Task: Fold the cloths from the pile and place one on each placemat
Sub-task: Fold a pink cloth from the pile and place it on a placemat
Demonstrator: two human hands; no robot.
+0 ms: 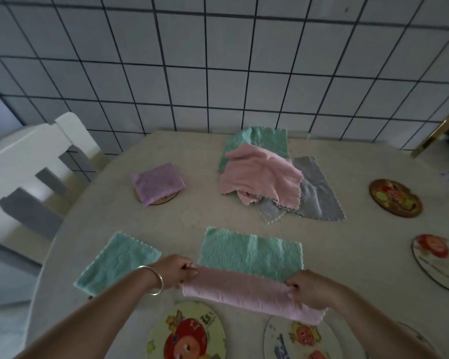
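Both forearms reached forward over the pale speckled table point(244, 218). The left hand point(175, 270) and right hand point(305, 287) each pinched an end of the folded pink fleecy cloth point(244, 294), knuckles up, above a flat mint-green cloth point(249, 251)

A wall point(218, 60) of pale square tiles with dark grout lines rises behind the speckled, light-coloured table point(347, 177). A white slatted chair point(36, 161) stands at the table's left edge (light is dim).

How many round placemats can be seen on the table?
6: one under the folded purple cloth, two at the right edge, two at the near edge, one sliver near-right. Others may be hidden.
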